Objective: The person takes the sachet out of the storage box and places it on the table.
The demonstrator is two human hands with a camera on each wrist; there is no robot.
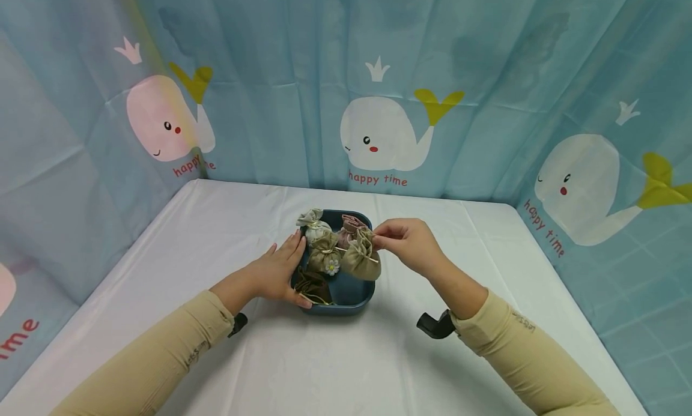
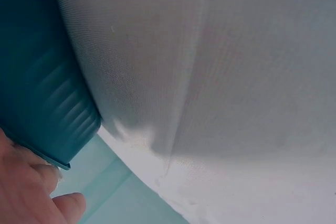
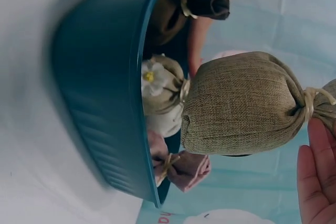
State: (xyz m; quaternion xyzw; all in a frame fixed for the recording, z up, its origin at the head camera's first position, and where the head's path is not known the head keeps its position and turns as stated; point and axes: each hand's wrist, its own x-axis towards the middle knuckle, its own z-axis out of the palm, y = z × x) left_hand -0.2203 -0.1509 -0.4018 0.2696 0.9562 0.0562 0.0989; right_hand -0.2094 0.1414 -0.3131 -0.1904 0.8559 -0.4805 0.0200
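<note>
My right hand (image 1: pixel 408 245) pinches the gathered neck of an olive drawstring pouch (image 1: pixel 361 264). In the right wrist view this plump pouch (image 3: pixel 241 103) hangs over the rim of a dark blue plastic bin (image 3: pixel 100 72), its cord tied in a loop. My left hand (image 1: pixel 276 272) lies along the bin's left rim, fingers stretched out and thumb at the front corner. Inside sit a pouch with a white flower (image 1: pixel 323 257), a pale pouch (image 1: pixel 318 230), a pink pouch (image 3: pixel 189 171) and a dark brown pouch (image 1: pixel 312 287).
The bin stands on a table with a white cloth (image 1: pixel 259 368). Behind and at both sides hangs a light blue curtain (image 1: pixel 281 134) printed with whales. A black wrist mount (image 1: pixel 435 325) shows beside the right sleeve.
</note>
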